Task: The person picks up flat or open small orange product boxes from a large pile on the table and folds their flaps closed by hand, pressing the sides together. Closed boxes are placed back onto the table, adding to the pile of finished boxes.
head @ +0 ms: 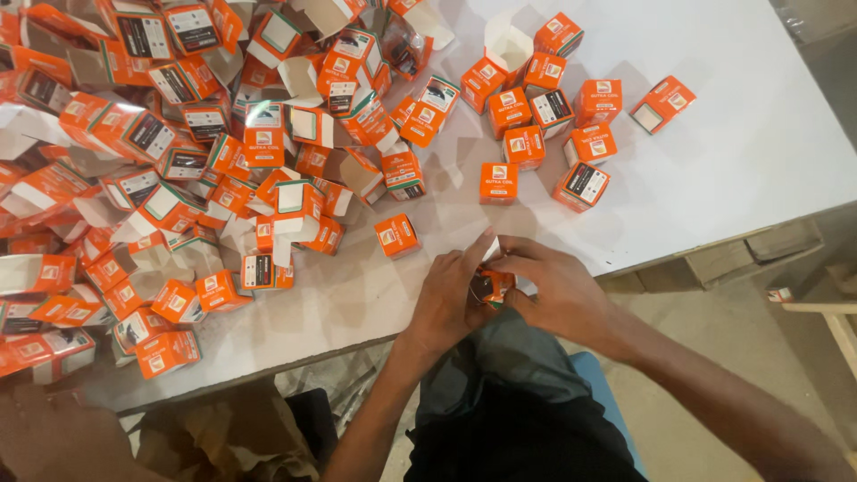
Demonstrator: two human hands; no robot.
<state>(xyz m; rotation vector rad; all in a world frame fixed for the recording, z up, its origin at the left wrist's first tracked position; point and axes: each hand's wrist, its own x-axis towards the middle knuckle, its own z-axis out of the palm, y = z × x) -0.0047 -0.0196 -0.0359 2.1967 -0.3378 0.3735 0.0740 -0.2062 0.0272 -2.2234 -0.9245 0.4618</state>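
Note:
A small orange carton (492, 286) sits between both my hands at the near edge of the white table (714, 170). My left hand (446, 299) grips its left side, with the fingers reaching up over a white flap. My right hand (549, 287) closes around its right side. Most of the carton is hidden by my fingers. A single shut orange carton (397, 236) lies on the table just beyond my left hand.
A big heap of open orange cartons (178, 161) covers the table's left half. A cluster of shut orange cartons (544, 116) lies at the centre right. The table edge runs diagonally past my hands. My lap and a blue seat (607, 393) are below.

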